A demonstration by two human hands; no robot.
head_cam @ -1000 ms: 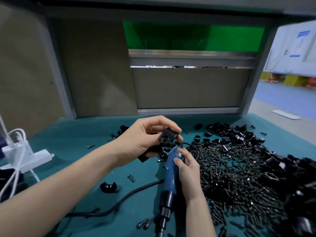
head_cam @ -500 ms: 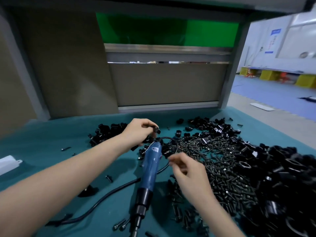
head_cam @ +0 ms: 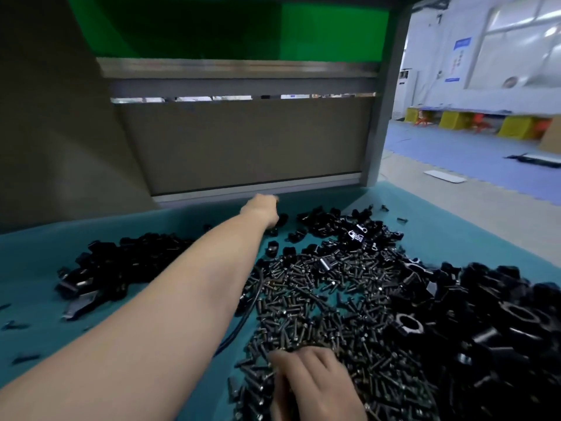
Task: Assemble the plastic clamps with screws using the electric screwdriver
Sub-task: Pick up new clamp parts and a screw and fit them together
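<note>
The screws [head_cam: 318,299] were heaped at lower centre, with plastic clamps [head_cam: 501,323] piled at right, left and upper centre. The right hand [head_cam: 312,381] was laid on the screws at the bottom edge, fingertips buried, grip not discernible. The left hand [head_cam: 262,208] was stretched to upper centre beside clamps, fingers blurred beyond telling. All was spread on a teal mat [head_cam: 440,238].
</note>
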